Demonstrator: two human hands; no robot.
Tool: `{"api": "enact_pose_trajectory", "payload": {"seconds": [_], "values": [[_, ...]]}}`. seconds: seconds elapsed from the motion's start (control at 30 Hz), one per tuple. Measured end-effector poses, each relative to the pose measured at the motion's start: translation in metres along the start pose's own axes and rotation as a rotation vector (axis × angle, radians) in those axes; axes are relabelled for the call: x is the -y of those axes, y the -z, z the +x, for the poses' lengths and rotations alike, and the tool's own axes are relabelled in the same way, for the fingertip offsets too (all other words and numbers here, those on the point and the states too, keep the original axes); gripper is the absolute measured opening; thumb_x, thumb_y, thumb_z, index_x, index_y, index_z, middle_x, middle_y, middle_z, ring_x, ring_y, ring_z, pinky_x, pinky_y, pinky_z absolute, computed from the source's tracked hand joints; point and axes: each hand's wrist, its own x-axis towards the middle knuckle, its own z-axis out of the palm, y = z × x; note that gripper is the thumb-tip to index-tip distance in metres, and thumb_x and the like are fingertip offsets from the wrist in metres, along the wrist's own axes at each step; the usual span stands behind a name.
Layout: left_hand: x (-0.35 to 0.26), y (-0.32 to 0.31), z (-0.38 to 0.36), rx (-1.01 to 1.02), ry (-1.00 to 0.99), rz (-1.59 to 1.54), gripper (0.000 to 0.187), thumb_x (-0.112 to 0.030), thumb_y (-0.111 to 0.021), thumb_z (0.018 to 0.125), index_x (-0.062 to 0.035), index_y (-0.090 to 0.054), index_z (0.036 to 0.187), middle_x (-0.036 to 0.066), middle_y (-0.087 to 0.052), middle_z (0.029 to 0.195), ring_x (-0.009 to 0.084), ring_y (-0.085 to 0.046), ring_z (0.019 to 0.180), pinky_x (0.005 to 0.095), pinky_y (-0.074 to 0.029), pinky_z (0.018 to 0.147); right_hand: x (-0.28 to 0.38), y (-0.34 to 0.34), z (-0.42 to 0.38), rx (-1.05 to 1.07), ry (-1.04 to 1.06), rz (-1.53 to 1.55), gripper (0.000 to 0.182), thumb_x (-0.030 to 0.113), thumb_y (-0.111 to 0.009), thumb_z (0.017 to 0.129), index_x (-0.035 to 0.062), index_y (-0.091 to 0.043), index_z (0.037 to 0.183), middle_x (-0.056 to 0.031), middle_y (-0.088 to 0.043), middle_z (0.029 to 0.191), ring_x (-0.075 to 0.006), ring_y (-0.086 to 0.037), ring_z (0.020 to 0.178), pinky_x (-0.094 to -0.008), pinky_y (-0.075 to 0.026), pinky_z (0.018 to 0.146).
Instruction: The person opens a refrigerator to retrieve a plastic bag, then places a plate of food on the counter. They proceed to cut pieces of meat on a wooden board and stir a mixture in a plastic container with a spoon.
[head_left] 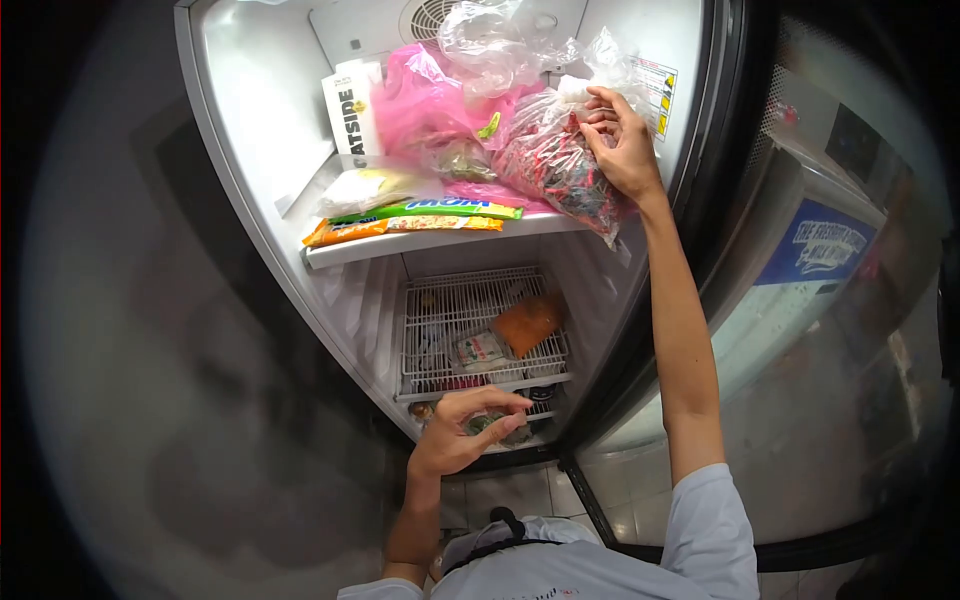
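Note:
On the right of the fridge's top shelf lies a clear plastic bag (555, 160) with red and dark contents. My right hand (622, 145) is at this bag's upper right, its fingers curled and pinched on the plastic. Lower down, my left hand (465, 430) hangs in front of the lower shelves, thumb and fingers apart, with nothing visible between them. Beside the clear bag are a pink bag (415, 100) and another clear bag (485, 45). Green and orange packets (430, 212) lie at the shelf's front edge.
A white carton (352, 110) stands at the top shelf's left. Below, a wire rack (425, 345) holds an orange package (530, 322) and a white packet (478, 350). The open glass door (780, 420) is at the right, near a white unit with a blue label (818, 243).

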Motion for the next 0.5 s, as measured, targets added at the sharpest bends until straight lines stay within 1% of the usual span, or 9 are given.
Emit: {"api": "enact_pose_trajectory", "payload": {"seconds": [0.07, 0.13, 0.17, 0.27, 0.3, 0.33, 0.4, 0.43, 0.5], "values": [[-0.006, 0.0, 0.007, 0.032, 0.008, -0.006, 0.022, -0.006, -0.065, 0.084, -0.0006, -0.066, 0.105, 0.008, -0.066, 0.086, 0.0133, -0.063, 0.08, 0.0245, -0.049, 0.072, 0.007, 0.0, -0.006, -0.022, 0.0, 0.019, 0.044, 0.0, -0.063, 0.078, 0.0016, -0.053, 0.121, -0.0107, -0.061, 0.099, -0.0165, -0.061, 0.085, -0.0274, -0.051, 0.077], [-0.012, -0.001, 0.017, 0.039, -0.046, 0.014, 0.026, -0.006, -0.066, 0.084, -0.001, -0.063, 0.109, 0.008, -0.065, 0.093, 0.0148, -0.062, 0.086, 0.0261, -0.048, 0.076, 0.013, 0.001, -0.01, -0.102, 0.093, -0.214, 0.045, 0.003, -0.064, 0.077, 0.0007, -0.053, 0.12, -0.0141, -0.062, 0.101, -0.0237, -0.06, 0.091, -0.0334, -0.049, 0.083], [-0.014, -0.001, 0.021, 0.043, -0.049, 0.013, 0.026, -0.006, -0.066, 0.084, -0.001, -0.063, 0.109, 0.008, -0.065, 0.093, 0.0148, -0.062, 0.086, 0.0261, -0.048, 0.076, 0.013, 0.0, -0.011, -0.139, 0.159, -0.3, 0.044, 0.009, -0.066, 0.076, 0.0007, -0.055, 0.118, -0.0168, -0.061, 0.1, -0.0308, -0.056, 0.096, -0.039, -0.044, 0.088], [-0.023, 0.002, 0.035, 0.005, -0.115, 0.026, 0.03, -0.008, -0.067, 0.083, -0.0016, -0.061, 0.111, 0.01, -0.063, 0.101, 0.0172, -0.061, 0.091, 0.0281, -0.048, 0.079, 0.012, -0.001, -0.018, -0.148, 0.105, -0.455, 0.044, 0.014, -0.067, 0.077, 0.0014, -0.056, 0.117, -0.0167, -0.061, 0.098, -0.033, -0.054, 0.097, -0.0407, -0.041, 0.088], [-0.031, 0.004, 0.041, 0.002, -0.17, 0.119, 0.031, -0.008, -0.068, 0.082, -0.0015, -0.061, 0.111, 0.011, -0.062, 0.103, 0.0187, -0.061, 0.094, 0.029, -0.048, 0.08, 0.011, -0.001, -0.019, -0.173, 0.106, -0.474, 0.034, 0.014, -0.067, 0.079, 0.0025, -0.06, 0.11, -0.0136, -0.062, 0.095, -0.0318, -0.056, 0.092, -0.039, -0.043, 0.085], [-0.035, 0.006, 0.048, 0.0, -0.225, 0.212, 0.032, -0.008, -0.069, 0.081, -0.0014, -0.06, 0.111, 0.012, -0.061, 0.105, 0.0202, -0.06, 0.096, 0.03, -0.047, 0.081, 0.012, -0.001, -0.02, -0.174, 0.106, -0.476, 0.034, 0.014, -0.067, 0.079, 0.0025, -0.06, 0.11, -0.0136, -0.062, 0.095, -0.0318, -0.056, 0.092, -0.039, -0.043, 0.085], [-0.036, 0.007, 0.063, -0.01, -0.254, 0.206, 0.032, -0.007, -0.069, 0.08, -0.0022, -0.061, 0.11, 0.013, -0.06, 0.105, 0.0229, -0.06, 0.099, 0.0316, -0.047, 0.083, 0.012, -0.002, -0.023, -0.144, 0.079, -0.486, 0.028, 0.012, -0.065, 0.078, 0.0008, -0.061, 0.103, -0.0147, -0.06, 0.098, -0.0342, -0.053, 0.094, -0.0412, -0.042, 0.085], [-0.037, 0.006, 0.072, -0.059, -0.319, 0.236, 0.032, -0.006, -0.069, 0.079, -0.0027, -0.061, 0.11, 0.013, -0.06, 0.105, 0.0238, -0.06, 0.099, 0.0323, -0.047, 0.084, 0.013, -0.004, -0.024, -0.17, 0.078, -0.432, 0.017, 0.008, -0.064, 0.079, 0.0011, -0.062, 0.095, -0.014, -0.06, 0.097, -0.0338, -0.053, 0.091, -0.0404, -0.042, 0.083], [-0.042, 0.005, 0.09, -0.122, -0.391, 0.275, 0.033, -0.003, -0.068, 0.078, -0.0043, -0.061, 0.11, 0.013, -0.058, 0.108, 0.0252, -0.058, 0.103, 0.0346, -0.045, 0.089, 0.017, -0.006, -0.026, -0.175, 0.073, -0.369, 0.014, 0.007, -0.063, 0.079, 0.0012, -0.062, 0.092, -0.0142, -0.059, 0.095, -0.0332, -0.054, 0.09, -0.0403, -0.043, 0.081]]}}
